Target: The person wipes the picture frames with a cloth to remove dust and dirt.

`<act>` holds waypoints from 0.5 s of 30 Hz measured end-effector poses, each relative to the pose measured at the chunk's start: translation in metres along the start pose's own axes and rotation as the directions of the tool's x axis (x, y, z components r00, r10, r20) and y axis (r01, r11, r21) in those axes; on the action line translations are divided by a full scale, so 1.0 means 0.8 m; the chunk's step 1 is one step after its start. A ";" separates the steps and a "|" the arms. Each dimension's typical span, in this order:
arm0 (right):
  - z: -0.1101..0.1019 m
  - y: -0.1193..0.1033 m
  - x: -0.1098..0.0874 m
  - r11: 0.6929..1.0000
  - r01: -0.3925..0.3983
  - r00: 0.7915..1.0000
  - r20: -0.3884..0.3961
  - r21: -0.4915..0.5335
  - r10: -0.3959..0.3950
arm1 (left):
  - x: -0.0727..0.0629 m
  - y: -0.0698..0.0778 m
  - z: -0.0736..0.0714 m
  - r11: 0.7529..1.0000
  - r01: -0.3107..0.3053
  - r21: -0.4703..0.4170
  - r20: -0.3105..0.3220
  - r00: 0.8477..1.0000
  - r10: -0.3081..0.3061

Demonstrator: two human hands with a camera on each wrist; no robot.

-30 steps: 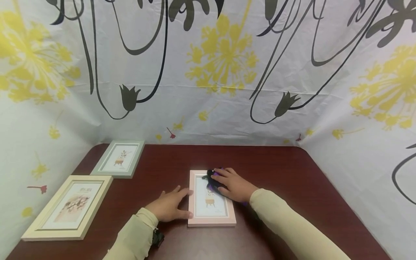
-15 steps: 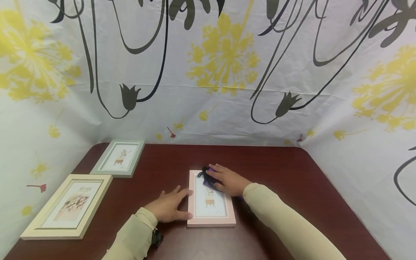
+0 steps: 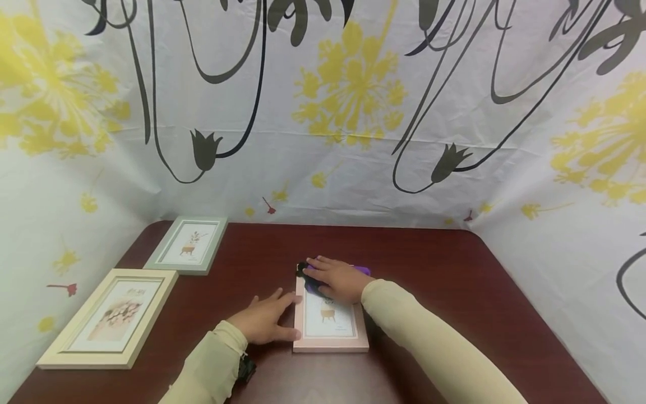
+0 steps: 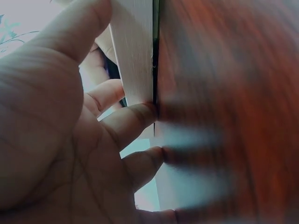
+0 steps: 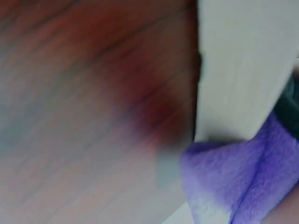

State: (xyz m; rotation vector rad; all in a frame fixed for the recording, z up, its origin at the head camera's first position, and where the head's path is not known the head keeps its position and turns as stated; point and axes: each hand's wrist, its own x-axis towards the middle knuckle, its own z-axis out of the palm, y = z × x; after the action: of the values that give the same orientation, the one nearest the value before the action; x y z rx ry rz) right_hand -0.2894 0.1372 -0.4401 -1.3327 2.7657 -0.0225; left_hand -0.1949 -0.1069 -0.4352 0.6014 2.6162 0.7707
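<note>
A pink picture frame (image 3: 330,343) with a drawing of a potted plant lies face up on the table. My right hand (image 3: 339,279) holds a bunched purple cloth (image 3: 361,270) with black parts down on the frame's upper half. Dark folds show between thumb and fingers, and the palm hides most of the cloth. In the right wrist view the purple cloth (image 5: 233,172) hangs over the frame's edge (image 5: 243,70). My left hand (image 3: 264,320) spreads its fingers along the frame's left side, thumb near the lower corner. The left wrist view shows fingertips (image 4: 145,112) against the frame's side (image 4: 135,56).
A cream picture frame (image 3: 50,359) and a pale green one (image 3: 202,268) lie at the left of the dark red table (image 3: 429,252). A patterned white curtain (image 3: 282,112) rises behind the table and along both sides.
My right hand has slid the cloth leftward across the frame's upper part to its left edge. A purple corner now sticks out on the far right side. The left hand stays put.
</note>
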 end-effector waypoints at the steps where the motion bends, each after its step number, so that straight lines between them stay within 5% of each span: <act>1: 0.000 0.002 -0.001 1.000 0.006 1.000 0.003 -0.008 -0.006 | 0.001 0.000 0.000 1.000 0.001 0.003 -0.002 1.000 -0.001; 15: -0.015 0.035 -0.048 0.983 -0.047 0.998 0.048 0.178 0.039 | -0.001 0.003 0.000 1.000 0.018 0.009 -0.022 1.000 -0.018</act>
State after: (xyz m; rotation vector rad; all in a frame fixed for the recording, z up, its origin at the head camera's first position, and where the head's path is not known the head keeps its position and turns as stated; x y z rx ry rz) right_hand -0.2883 0.1847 -0.4270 -1.2139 2.6805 -0.2311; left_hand -0.1939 -0.1058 -0.4336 0.5741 2.6431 0.7639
